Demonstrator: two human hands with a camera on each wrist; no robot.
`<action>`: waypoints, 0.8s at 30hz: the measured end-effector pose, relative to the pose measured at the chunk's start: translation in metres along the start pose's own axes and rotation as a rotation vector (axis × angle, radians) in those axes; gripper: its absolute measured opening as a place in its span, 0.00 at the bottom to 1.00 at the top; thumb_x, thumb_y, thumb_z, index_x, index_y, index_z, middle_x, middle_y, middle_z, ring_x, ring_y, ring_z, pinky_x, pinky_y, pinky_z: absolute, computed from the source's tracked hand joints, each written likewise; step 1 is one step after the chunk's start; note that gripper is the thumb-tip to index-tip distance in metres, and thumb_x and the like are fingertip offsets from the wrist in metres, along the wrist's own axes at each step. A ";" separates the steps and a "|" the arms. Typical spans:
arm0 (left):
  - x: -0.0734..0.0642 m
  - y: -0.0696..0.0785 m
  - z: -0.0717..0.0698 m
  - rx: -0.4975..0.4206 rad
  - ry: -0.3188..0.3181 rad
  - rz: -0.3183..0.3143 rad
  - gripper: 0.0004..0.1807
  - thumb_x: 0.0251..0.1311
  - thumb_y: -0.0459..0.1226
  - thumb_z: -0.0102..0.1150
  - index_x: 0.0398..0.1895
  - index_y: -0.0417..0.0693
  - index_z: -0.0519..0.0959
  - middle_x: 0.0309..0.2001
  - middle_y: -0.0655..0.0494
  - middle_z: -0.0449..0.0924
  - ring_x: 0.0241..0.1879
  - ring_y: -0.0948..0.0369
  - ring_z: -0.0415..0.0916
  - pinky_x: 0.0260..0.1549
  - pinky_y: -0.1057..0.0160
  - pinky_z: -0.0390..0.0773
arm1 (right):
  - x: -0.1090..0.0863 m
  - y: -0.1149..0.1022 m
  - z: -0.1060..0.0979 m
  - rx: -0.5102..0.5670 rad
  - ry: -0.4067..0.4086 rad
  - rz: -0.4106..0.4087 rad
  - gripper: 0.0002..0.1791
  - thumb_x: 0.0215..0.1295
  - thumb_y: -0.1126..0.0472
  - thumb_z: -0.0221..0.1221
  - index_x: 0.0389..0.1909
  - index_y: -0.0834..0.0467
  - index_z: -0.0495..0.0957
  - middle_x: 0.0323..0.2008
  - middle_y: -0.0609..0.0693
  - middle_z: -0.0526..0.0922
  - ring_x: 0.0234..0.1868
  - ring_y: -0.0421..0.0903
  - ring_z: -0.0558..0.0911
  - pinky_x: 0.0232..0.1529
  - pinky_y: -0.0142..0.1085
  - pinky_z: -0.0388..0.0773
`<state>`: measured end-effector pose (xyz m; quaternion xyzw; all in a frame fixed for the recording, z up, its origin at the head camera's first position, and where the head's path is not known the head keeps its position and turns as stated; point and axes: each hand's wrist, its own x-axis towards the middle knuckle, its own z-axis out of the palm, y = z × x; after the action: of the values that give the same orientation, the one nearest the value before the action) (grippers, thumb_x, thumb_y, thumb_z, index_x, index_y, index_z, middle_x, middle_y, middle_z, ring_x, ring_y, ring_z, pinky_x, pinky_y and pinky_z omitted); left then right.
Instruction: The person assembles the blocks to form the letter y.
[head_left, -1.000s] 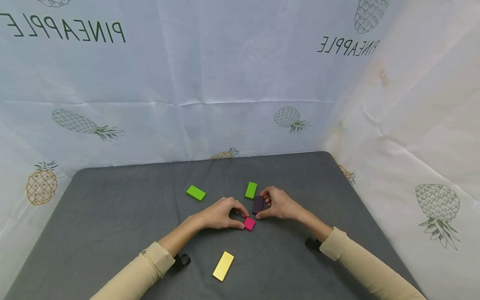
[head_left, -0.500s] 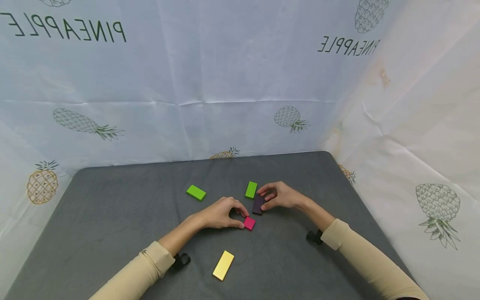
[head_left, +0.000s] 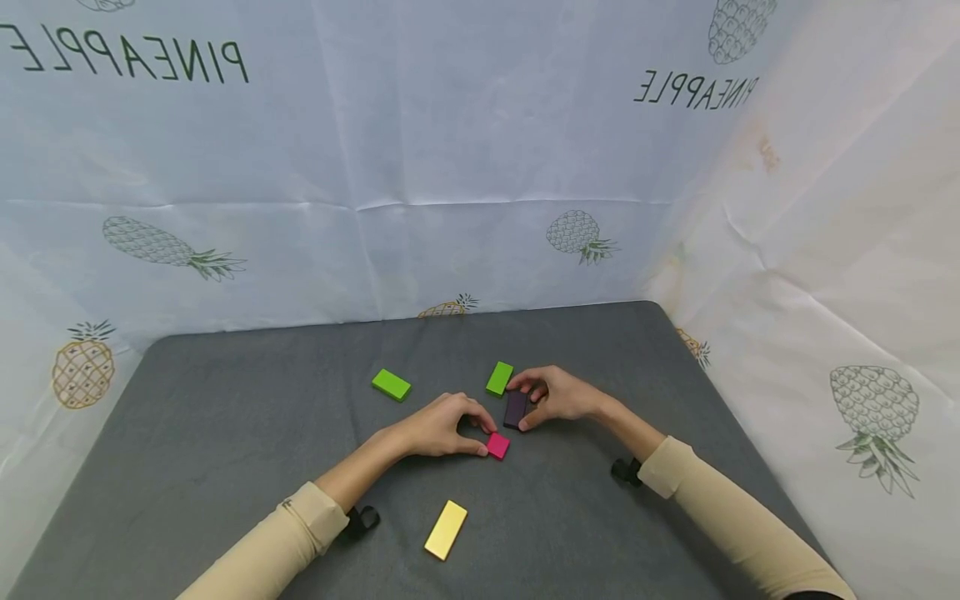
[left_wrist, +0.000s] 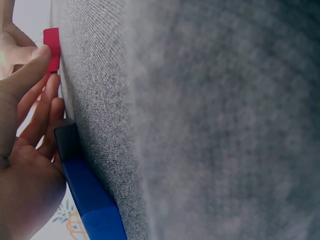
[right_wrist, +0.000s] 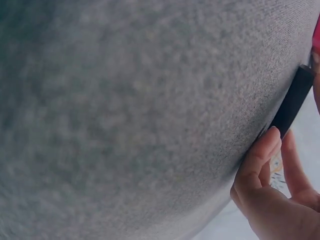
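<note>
My left hand (head_left: 438, 427) pinches a small pink block (head_left: 498, 446) between thumb and fingers, flat on the table. The left wrist view shows the thumb across this block's side. With thumb at the near end and fingers at the far end, my right hand (head_left: 558, 395) holds a dark block (head_left: 515, 409) just beyond the pink one. The right wrist view shows the dark block (right_wrist: 294, 102) between thumb and finger. A green block (head_left: 499, 378) lies by the right fingertips. Beside the left palm are blue blocks (left_wrist: 90, 185) with a dark end piece, hidden in the head view.
Another green block (head_left: 392, 385) lies further left, beyond the left hand. A yellow block (head_left: 446, 530) lies nearer the front. The grey table (head_left: 247, 400) backs onto a pineapple-print curtain (head_left: 465, 150). Black straps circle both wrists.
My right hand has loosened from the dark block, shifted slightly away, then come back around its ends. The nearby green block is turned very slightly. My left hand and the pink block have stayed put.
</note>
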<state>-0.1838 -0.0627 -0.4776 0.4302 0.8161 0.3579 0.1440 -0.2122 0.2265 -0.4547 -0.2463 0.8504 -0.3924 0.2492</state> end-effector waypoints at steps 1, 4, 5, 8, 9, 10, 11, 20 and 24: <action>0.000 0.000 0.000 0.000 0.000 -0.001 0.16 0.66 0.41 0.77 0.55 0.48 0.90 0.50 0.55 0.92 0.51 0.60 0.86 0.54 0.62 0.84 | 0.000 0.000 0.000 -0.003 0.001 -0.006 0.34 0.62 0.61 0.78 0.68 0.64 0.79 0.54 0.60 0.80 0.46 0.47 0.78 0.47 0.31 0.79; 0.000 0.000 0.000 0.005 0.000 -0.003 0.16 0.66 0.41 0.77 0.55 0.48 0.90 0.50 0.55 0.92 0.51 0.60 0.86 0.54 0.63 0.84 | -0.001 0.000 0.002 -0.006 0.005 -0.022 0.34 0.62 0.62 0.78 0.67 0.64 0.79 0.53 0.60 0.79 0.45 0.48 0.78 0.45 0.31 0.79; 0.000 0.000 0.000 0.006 0.000 -0.004 0.16 0.66 0.41 0.77 0.55 0.48 0.90 0.50 0.55 0.92 0.51 0.60 0.86 0.54 0.63 0.84 | -0.001 0.000 0.002 -0.006 0.008 -0.028 0.34 0.62 0.62 0.78 0.67 0.65 0.79 0.53 0.61 0.79 0.45 0.48 0.78 0.44 0.31 0.79; 0.000 0.000 0.000 0.007 0.001 -0.003 0.16 0.66 0.41 0.77 0.54 0.48 0.90 0.50 0.55 0.92 0.50 0.60 0.86 0.54 0.63 0.84 | -0.002 0.001 0.003 -0.008 0.015 -0.040 0.33 0.61 0.61 0.78 0.66 0.65 0.80 0.52 0.61 0.79 0.45 0.49 0.78 0.43 0.32 0.79; 0.000 0.000 0.000 0.006 0.001 -0.002 0.16 0.66 0.41 0.77 0.54 0.48 0.90 0.50 0.55 0.92 0.50 0.60 0.86 0.54 0.63 0.84 | -0.002 0.001 0.003 -0.009 0.018 -0.041 0.33 0.61 0.61 0.78 0.65 0.65 0.80 0.52 0.61 0.79 0.45 0.49 0.78 0.43 0.32 0.79; 0.000 0.000 0.000 0.006 0.001 -0.002 0.16 0.66 0.41 0.77 0.54 0.48 0.90 0.50 0.55 0.92 0.50 0.61 0.86 0.54 0.63 0.84 | -0.003 0.001 0.003 -0.011 0.022 -0.042 0.32 0.61 0.61 0.78 0.65 0.65 0.80 0.52 0.61 0.79 0.45 0.49 0.78 0.44 0.32 0.79; 0.000 0.000 0.000 0.006 0.002 -0.001 0.16 0.66 0.41 0.77 0.54 0.48 0.90 0.50 0.55 0.92 0.50 0.61 0.86 0.54 0.63 0.85 | -0.003 0.001 0.004 -0.014 0.027 -0.044 0.32 0.61 0.61 0.78 0.65 0.64 0.80 0.52 0.61 0.80 0.45 0.49 0.78 0.44 0.32 0.80; 0.000 -0.001 0.001 0.013 0.008 -0.002 0.16 0.65 0.41 0.77 0.54 0.48 0.90 0.50 0.55 0.92 0.50 0.61 0.86 0.54 0.63 0.84 | -0.004 0.000 0.010 -0.099 0.085 -0.077 0.33 0.59 0.55 0.81 0.62 0.63 0.81 0.49 0.58 0.82 0.42 0.44 0.81 0.43 0.29 0.81; 0.000 0.001 0.001 0.010 0.009 -0.002 0.17 0.65 0.41 0.78 0.54 0.47 0.90 0.50 0.55 0.92 0.50 0.60 0.86 0.54 0.62 0.84 | -0.003 -0.003 0.014 -0.126 0.101 -0.088 0.33 0.58 0.55 0.81 0.61 0.63 0.80 0.48 0.57 0.82 0.40 0.44 0.81 0.42 0.29 0.80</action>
<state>-0.1828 -0.0622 -0.4776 0.4286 0.8190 0.3555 0.1384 -0.2006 0.2193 -0.4599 -0.2785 0.8733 -0.3606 0.1727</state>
